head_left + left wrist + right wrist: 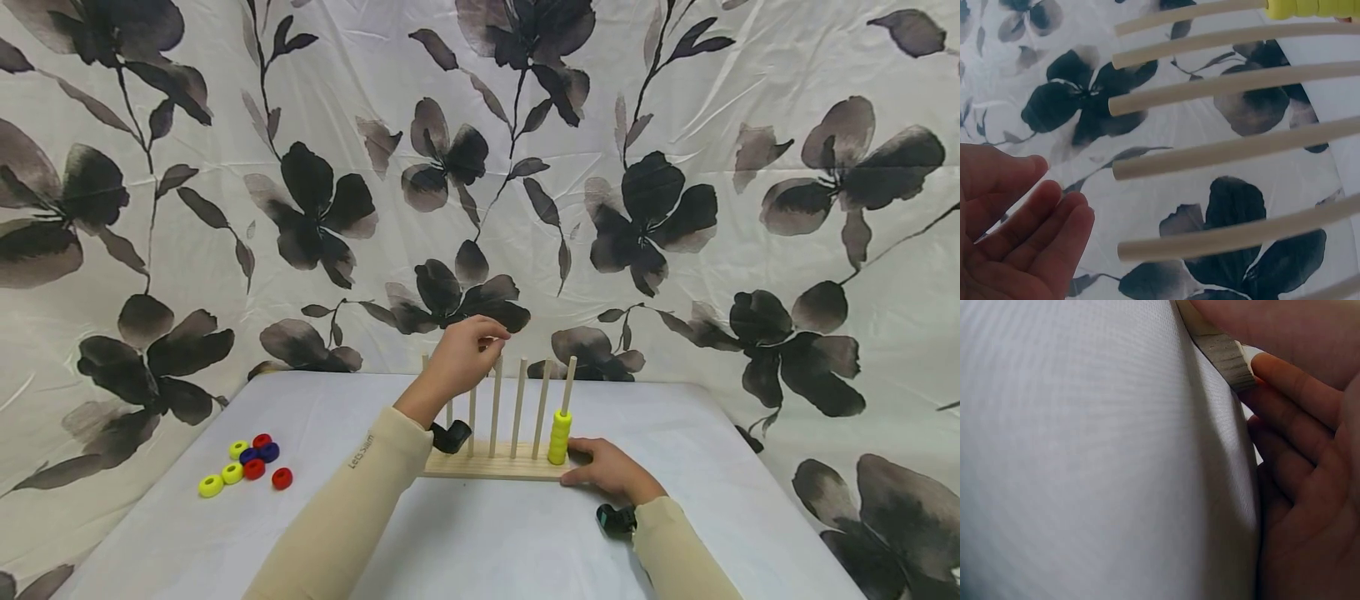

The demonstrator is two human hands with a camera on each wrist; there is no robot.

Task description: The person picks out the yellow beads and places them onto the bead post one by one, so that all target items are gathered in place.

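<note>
A wooden peg stand (pixel 495 468) with a row of upright dowels is on the white table. Yellow rings (pixel 560 437) are stacked at the bottom of its right-end dowel; they also show at the top right corner of the left wrist view. My left hand (pixel 467 354) hovers by the dowel tops. In the left wrist view, the thumb and fingers (pixel 1054 244) are relaxed and apart, with nothing seen between them. My right hand (pixel 611 471) grips the right end of the stand's base (pixel 1225 359), thumb in front and fingers behind. Its palm is near the tabletop.
Loose yellow, red and blue rings lie on the table's left side, among them a red ring (pixel 282 478) and a yellow ring (pixel 211 486). Behind the table (pixel 495 550) hangs a floral cloth (pixel 555 267). A dark wrist camera (pixel 451 436) sits by the left cuff.
</note>
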